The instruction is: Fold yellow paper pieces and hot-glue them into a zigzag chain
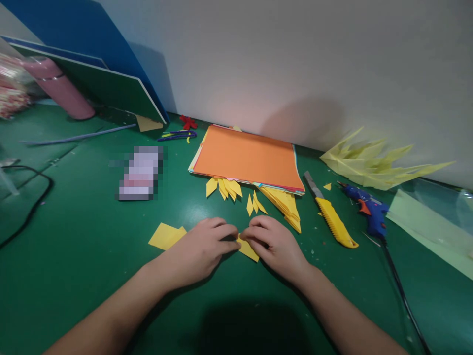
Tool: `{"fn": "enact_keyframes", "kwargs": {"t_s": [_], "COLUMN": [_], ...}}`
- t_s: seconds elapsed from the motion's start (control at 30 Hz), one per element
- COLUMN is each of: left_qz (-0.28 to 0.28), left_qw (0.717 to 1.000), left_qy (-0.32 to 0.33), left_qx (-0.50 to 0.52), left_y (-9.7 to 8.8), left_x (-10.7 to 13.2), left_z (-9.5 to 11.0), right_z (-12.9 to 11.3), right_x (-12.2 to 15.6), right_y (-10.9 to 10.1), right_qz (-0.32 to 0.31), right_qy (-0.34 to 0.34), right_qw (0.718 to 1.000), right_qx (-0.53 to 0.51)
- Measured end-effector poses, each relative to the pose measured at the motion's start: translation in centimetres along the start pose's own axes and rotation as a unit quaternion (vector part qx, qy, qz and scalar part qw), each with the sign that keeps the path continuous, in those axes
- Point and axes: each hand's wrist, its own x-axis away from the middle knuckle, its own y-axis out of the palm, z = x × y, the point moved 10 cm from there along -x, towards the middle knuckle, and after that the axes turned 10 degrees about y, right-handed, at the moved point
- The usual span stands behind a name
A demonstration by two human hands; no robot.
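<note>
My left hand point(207, 249) and my right hand point(275, 246) meet at a small piece of yellow paper point(250, 250), fingertips pinched on its upper left edge. Part of that paper is hidden under the fingers. Beside my left wrist lie more yellow paper pieces point(165, 236), overlapping each other. Just beyond the hands, a few narrow folded yellow petals point(254, 203) rest on the green table point(92, 276). Several wider ones point(223, 188) and a stack of long pointed yellow folds point(284, 203) stick out at the front of the orange paper stack point(247, 157).
To the right lie a yellow utility knife point(335, 222) with its blade out, a blue glue gun point(371, 212) with a black cord, and a pale yellow spiky paper shape point(373, 160). A pink bottle point(61, 88) leans at the left near boards point(92, 81). A blurred-out rectangular object point(140, 172) lies left.
</note>
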Motion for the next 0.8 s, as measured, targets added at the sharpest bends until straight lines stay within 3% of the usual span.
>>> {"fn": "enact_keyframes", "kwargs": {"t_s": [0.8], "left_qz": [0.019], "left_qw": [0.998], "left_qy": [-0.042], "left_qx": [0.051], "left_y": [0.11], "left_x": [0.11], "left_z": [-0.5], "right_z": [-0.44], "right_x": [0.49], "right_y": [-0.67], "right_qz": [0.024], "right_qy": [-0.021], "right_qw": [0.999], "right_qx": [0.028]}}
